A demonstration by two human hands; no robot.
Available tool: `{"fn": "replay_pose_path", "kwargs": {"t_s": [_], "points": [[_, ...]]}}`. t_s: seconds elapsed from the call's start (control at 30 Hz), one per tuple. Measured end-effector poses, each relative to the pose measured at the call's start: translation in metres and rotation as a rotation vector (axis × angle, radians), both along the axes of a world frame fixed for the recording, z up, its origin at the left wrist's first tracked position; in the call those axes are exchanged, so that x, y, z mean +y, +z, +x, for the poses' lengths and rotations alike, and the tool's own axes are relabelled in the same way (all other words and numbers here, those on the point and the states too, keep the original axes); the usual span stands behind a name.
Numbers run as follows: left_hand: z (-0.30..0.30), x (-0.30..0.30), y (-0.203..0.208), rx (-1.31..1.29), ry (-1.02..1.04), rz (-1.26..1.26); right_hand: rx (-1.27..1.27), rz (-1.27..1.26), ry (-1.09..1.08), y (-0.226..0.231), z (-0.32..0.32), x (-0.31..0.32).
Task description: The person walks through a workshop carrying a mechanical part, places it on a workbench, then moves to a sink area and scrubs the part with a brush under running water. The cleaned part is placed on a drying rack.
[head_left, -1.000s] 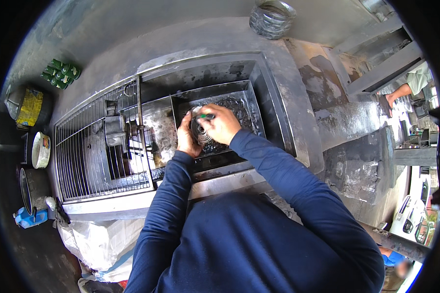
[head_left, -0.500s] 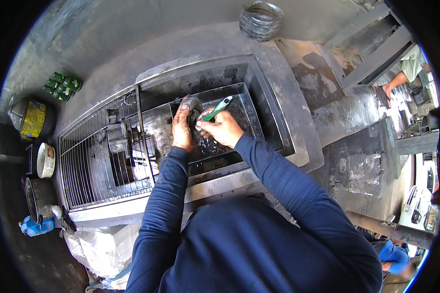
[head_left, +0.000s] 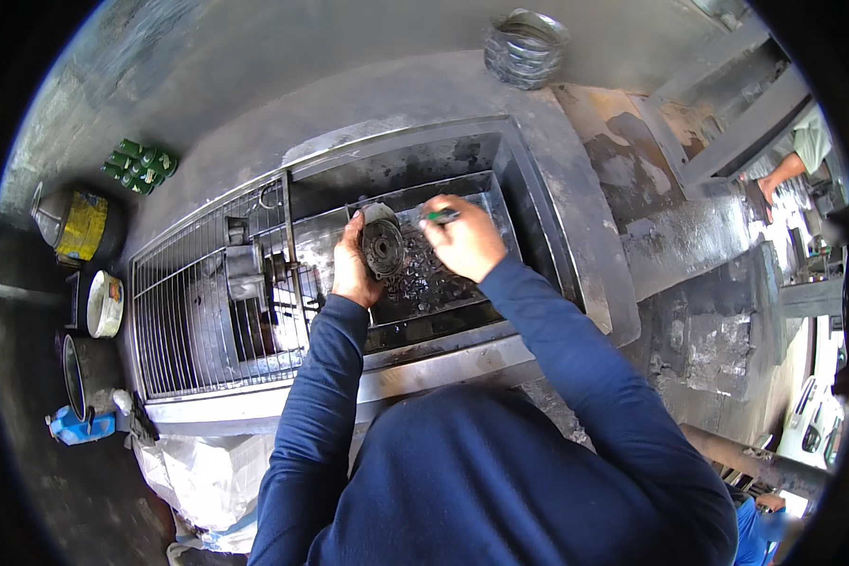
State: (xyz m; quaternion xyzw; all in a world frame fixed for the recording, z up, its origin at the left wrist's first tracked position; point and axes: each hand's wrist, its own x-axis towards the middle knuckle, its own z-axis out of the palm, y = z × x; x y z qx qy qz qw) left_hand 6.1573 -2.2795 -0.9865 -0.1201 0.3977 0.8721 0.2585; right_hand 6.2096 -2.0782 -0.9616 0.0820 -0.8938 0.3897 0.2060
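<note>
Gripping a round, dark metal part (head_left: 383,247), something like a hub or bearing housing with a hole in its middle, the person's left hand (head_left: 353,269) holds it upright over the metal wash tray (head_left: 496,200), fingers closed around its left edge. The right hand (head_left: 464,240) is closed around a green-handled tool (head_left: 440,216), a brush or something like it; its working end is hidden behind the fingers, so I cannot tell what it is. The tool's tip sits just beside the part's upper right edge.

To my eye this is the cleaning step itself: part lifted clear of the tray, tool brought to its face. The next move seems to call for a steady left grip while the tool works around the rim and into the centre hole, with the part turned to reach the far side.

Small dark pieces (head_left: 424,278) lie in the tray bottom under the hands. The tray sits in a grimy steel basin (head_left: 537,189), and a wire grate (head_left: 193,321) with a blocky metal component (head_left: 242,269) covers the basin's left half. Beyond that, green bottles (head_left: 140,166), a yellow-labelled can (head_left: 80,224) and a coil of wire (head_left: 525,47) rest nearby.
</note>
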Motion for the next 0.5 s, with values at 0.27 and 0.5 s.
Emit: {"fn": "replay_pose_path", "kwargs": {"t_s": [0.27,0.5], "points": [[-0.014,0.01,0.011,0.604,-0.075,-1.0,-0.209,0.072,-0.165,-0.028,0.037,0.018],[-0.125,-0.062,0.083,0.109,0.077,-0.162,-0.341,-0.122,-0.048,-0.021,0.047,0.025]]}}
